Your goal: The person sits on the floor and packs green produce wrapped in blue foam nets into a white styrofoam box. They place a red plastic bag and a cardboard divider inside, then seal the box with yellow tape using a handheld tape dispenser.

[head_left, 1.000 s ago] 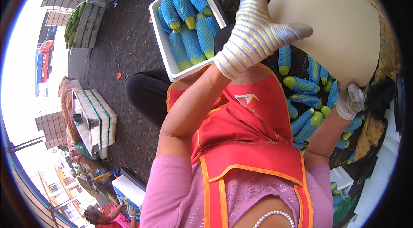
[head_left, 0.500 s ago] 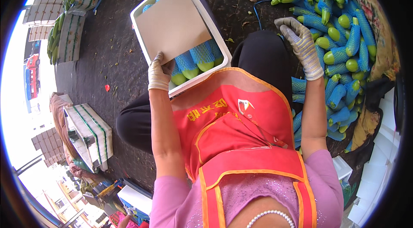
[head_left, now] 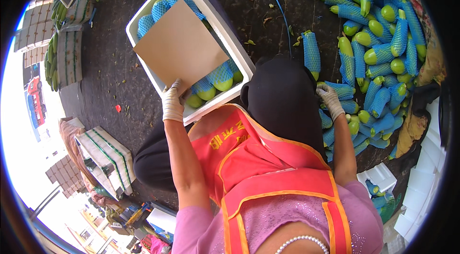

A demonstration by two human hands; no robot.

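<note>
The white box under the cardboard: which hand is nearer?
Left. The left hand is at the edge of the box, holding the cardboard; the right hand is farther right, beside the netted vegetables.

There is room over the dark floor (head_left: 268, 26) between the white box (head_left: 215, 104) and the netted vegetables (head_left: 378, 56) on the right, but the person's knee (head_left: 282, 93) blocks the near side, and a brown sheet (head_left: 182, 43) covers much of the box.
</note>
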